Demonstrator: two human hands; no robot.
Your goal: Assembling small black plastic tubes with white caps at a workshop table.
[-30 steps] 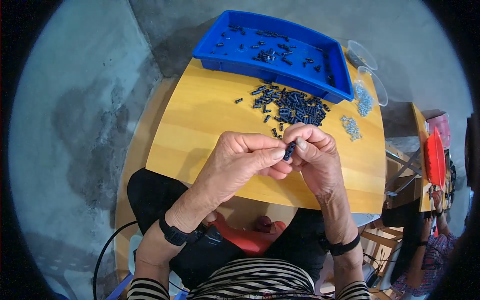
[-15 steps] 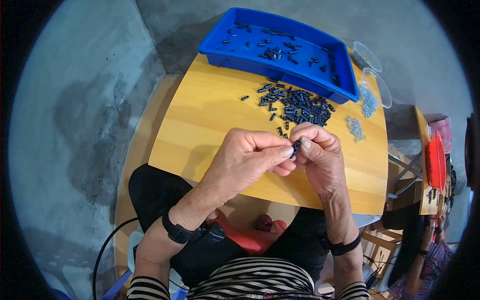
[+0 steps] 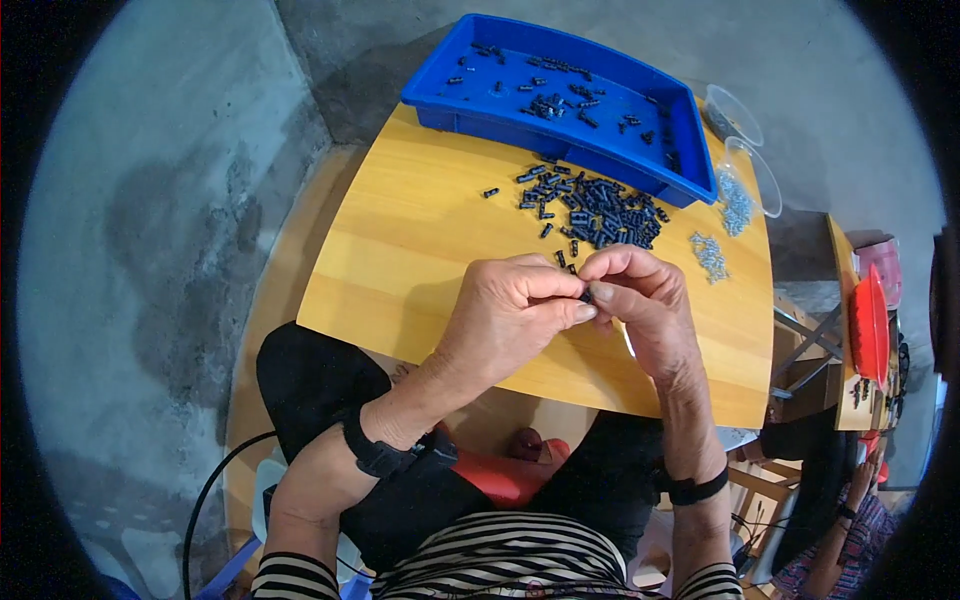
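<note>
Over the near part of the table, both hands meet at the fingertips. My left hand is closed, thumb and fingers pinching a small black plastic part. The fingers cover most of that part, so its shape barely shows. My right hand is also closed on it from the other side, thumb against bent forefinger. Just beyond my fingers lies a heap of small black plastic parts, with a few strays around it. To the right of the heap is a small spread of silvery screws.
A blue tray with scattered black parts takes up the table's far side. Beside it, a clear tub holds more screws, and another tub stands behind. The yellow table has its near edge above my lap. Another person's arm shows far right, near a red tray.
My hands have turned slightly and my left wrist has shifted a little to the right. The black part is now more hidden between my fingertips. Heap and tray look the same.
</note>
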